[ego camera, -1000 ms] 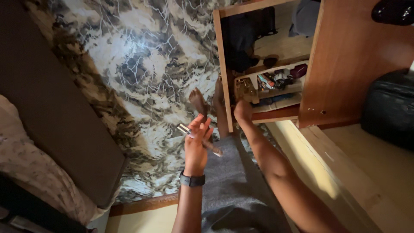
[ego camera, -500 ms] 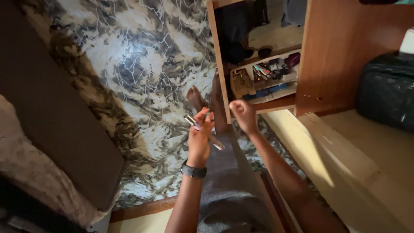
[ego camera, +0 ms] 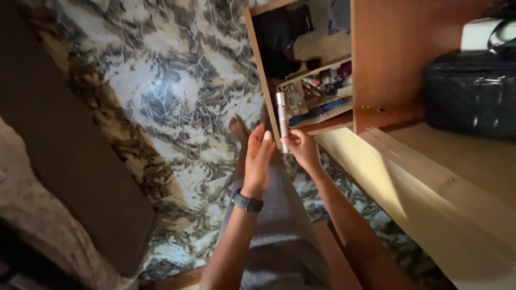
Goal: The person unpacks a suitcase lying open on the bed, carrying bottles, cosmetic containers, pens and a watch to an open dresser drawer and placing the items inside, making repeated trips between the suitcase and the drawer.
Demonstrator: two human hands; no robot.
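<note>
At frame centre, right hand (ego camera: 302, 147) pinched slim pale tube (ego camera: 281, 115), upright, just before cabinet shelf (ego camera: 317, 102) of small items. Left hand (ego camera: 258, 158) open, fingers straight, empty, beside it. Tube judged not yet placed; shelving remained.

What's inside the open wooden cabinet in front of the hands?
Inside the cabinet, a pale shelf holds small cluttered items, too small to identify. Dark shapes fill the space beyond. The side panel covers everything further right.
</note>
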